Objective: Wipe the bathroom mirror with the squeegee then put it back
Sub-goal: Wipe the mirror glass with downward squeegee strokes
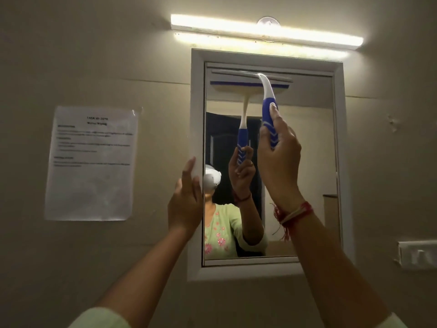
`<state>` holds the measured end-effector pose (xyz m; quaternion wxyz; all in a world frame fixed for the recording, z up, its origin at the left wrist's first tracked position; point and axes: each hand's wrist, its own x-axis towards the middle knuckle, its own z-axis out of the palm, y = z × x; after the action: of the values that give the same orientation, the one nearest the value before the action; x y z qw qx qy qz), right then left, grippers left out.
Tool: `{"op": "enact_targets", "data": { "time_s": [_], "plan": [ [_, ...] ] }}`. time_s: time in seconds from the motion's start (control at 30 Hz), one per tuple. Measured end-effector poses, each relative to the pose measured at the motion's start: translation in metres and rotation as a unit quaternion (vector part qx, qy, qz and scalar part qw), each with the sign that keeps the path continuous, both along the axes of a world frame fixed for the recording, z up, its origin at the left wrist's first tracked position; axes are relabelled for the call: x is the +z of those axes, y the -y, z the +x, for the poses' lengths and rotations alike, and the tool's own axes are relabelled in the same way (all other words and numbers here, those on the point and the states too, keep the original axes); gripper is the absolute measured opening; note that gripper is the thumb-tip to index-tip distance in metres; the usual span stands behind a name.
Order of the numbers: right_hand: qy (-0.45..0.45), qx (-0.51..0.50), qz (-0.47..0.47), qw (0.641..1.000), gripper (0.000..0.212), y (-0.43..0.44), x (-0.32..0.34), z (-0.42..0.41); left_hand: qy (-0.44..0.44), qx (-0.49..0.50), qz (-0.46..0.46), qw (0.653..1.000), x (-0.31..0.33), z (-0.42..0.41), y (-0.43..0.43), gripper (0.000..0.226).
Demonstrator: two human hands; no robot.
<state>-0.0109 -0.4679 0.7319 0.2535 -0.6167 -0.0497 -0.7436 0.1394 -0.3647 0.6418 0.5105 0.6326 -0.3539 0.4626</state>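
Note:
The bathroom mirror (307, 162) hangs on the wall in a white frame (197, 102). My right hand (280, 162) grips the blue and white handle of the squeegee (268, 100). Its blade lies flat against the glass near the mirror's top edge, and its reflection shows just left of the handle. My left hand (185, 200) rests flat against the left side of the frame, fingers together, holding nothing.
A lit tube light (264, 29) runs above the mirror. A printed paper sheet (92, 162) is taped to the wall at the left. A white switch plate (418, 254) sits on the wall at the lower right. The mirror reflects a person and a dark doorway.

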Motion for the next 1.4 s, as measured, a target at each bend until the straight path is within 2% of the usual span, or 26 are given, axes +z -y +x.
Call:
{"op": "enact_targets", "data": {
  "time_s": [0.3, 0.57, 1.4],
  "plan": [
    [-0.022, -0.059, -0.005, 0.998, 0.046, -0.012, 0.011, 0.016, 0.001, -0.004, -0.006, 1.000, 0.000, -0.004, 0.000, 0.043],
    [-0.048, -0.171, -0.026, 0.984, 0.052, -0.014, 0.015, 0.018, -0.001, -0.011, -0.003, 1.000, 0.000, -0.005, 0.000, 0.043],
    [-0.113, -0.212, -0.055, 0.969, 0.063, -0.007, -0.010, 0.015, 0.019, -0.015, -0.010, 1.000, -0.001, 0.004, 0.003, 0.042]
  ]
}}
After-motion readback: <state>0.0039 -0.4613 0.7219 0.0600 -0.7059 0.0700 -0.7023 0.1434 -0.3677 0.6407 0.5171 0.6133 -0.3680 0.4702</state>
